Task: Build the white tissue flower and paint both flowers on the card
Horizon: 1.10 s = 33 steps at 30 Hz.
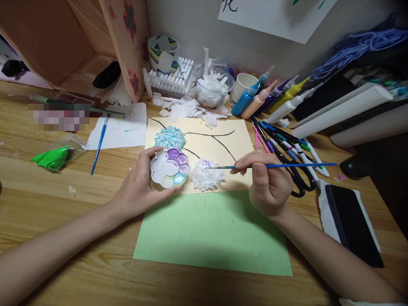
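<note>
My left hand (140,180) grips a white flower-shaped paint palette (156,175) by its edge, with purple, blue and pale paint in its wells. Between the fingers of my right hand (269,182) is a blue paintbrush (306,164), its tip touching a fluffy white paper flower (207,178). Some purple marks the top of that flower. A blue-and-white paper flower (170,137) lies above the palette. Both flowers sit on a cream sheet (219,148) drawn with black branch lines. Below it lies a green sheet (210,233).
Paint bottles (248,100), a paper cup (244,87) and a bowl of paper scraps (213,87) stand at the back. Scissors (302,178) and several pens (270,136) lie at right, near a black phone-like slab (352,225). Another brush (100,144) rests at left.
</note>
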{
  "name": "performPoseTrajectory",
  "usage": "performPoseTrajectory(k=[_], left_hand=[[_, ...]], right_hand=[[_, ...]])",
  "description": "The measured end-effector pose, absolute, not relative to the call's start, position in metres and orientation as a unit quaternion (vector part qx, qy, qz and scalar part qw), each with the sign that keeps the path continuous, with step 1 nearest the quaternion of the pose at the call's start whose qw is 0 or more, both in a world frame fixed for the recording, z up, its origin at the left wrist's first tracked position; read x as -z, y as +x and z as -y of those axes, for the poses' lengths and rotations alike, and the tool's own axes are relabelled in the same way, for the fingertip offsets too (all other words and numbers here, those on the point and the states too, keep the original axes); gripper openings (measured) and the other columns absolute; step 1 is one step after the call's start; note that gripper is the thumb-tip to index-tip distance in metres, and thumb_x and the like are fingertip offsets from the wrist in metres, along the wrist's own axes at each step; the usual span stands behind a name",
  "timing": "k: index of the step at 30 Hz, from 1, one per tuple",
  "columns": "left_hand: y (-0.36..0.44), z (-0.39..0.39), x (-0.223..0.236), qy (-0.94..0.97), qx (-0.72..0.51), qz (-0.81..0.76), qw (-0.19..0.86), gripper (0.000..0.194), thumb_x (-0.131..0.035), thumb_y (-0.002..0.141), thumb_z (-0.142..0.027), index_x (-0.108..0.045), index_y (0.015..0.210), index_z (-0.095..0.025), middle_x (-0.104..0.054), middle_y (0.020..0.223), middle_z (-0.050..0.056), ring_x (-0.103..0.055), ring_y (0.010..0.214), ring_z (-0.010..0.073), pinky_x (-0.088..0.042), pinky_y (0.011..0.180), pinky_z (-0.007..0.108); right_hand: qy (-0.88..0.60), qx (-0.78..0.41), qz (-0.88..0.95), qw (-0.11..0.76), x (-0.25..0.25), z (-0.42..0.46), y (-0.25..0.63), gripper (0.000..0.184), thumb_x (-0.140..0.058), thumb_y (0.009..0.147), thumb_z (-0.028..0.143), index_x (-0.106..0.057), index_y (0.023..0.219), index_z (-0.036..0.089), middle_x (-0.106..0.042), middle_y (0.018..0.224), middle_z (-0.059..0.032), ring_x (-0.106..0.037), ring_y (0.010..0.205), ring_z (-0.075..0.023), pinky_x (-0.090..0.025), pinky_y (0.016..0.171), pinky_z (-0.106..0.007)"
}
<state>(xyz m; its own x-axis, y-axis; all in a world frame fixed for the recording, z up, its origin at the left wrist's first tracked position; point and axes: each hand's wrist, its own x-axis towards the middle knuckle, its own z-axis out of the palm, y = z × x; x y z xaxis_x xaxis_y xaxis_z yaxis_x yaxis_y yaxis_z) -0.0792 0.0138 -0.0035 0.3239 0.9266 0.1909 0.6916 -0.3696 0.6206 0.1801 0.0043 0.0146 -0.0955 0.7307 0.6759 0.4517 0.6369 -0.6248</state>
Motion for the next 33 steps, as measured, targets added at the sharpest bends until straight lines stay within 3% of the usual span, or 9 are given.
performPoseTrajectory(k=[11, 16, 29, 33], left_hand=[[-0.0788, -0.0134, 0.0025, 0.784, -0.263, -0.519, 0.218, 0.074, -0.07, 0.069, -0.044, -0.033, 0.127, -0.019, -0.052, 0.122, 0.011, -0.057, 0.11, 0.0277, -0.05, 0.091, 0.041], [-0.0789, -0.0128, 0.0024, 0.779, -0.267, -0.522, 0.222, 0.075, -0.071, 0.068, -0.045, -0.033, 0.127, -0.02, -0.052, 0.122, 0.011, -0.057, 0.11, 0.0275, -0.05, 0.09, 0.04], [-0.0797, -0.0135, 0.0038, 0.783, -0.276, -0.511, 0.225, 0.073, -0.071, 0.068, -0.043, -0.031, 0.127, -0.025, -0.051, 0.122, 0.009, -0.056, 0.11, 0.0296, -0.053, 0.087, 0.044], [-0.0789, -0.0138, 0.0029, 0.782, -0.271, -0.513, 0.229, 0.073, -0.071, 0.069, -0.043, -0.03, 0.127, -0.027, -0.05, 0.122, 0.009, -0.056, 0.11, 0.0307, -0.053, 0.087, 0.046]], right_hand=[[-0.413, -0.142, 0.713, 0.548, -0.0126, -0.0054, 0.1816, 0.025, -0.04, 0.094, 0.022, -0.062, 0.082, 0.02, -0.061, 0.068, -0.0021, -0.058, 0.061, -0.0144, -0.045, 0.056, -0.03], [-0.428, -0.15, 0.727, 0.516, -0.0123, -0.006, 0.1825, 0.026, -0.04, 0.094, 0.022, -0.062, 0.081, 0.019, -0.062, 0.073, -0.0028, -0.06, 0.064, -0.0142, -0.047, 0.058, -0.03], [-0.409, -0.139, 0.715, 0.549, -0.0128, -0.0065, 0.1833, 0.024, -0.038, 0.094, 0.021, -0.061, 0.086, 0.021, -0.06, 0.072, -0.0023, -0.058, 0.064, -0.0144, -0.045, 0.057, -0.032], [-0.421, -0.144, 0.731, 0.518, -0.013, -0.0068, 0.1835, 0.024, -0.039, 0.094, 0.021, -0.061, 0.084, 0.02, -0.061, 0.071, -0.0032, -0.058, 0.064, -0.015, -0.046, 0.058, -0.032]])
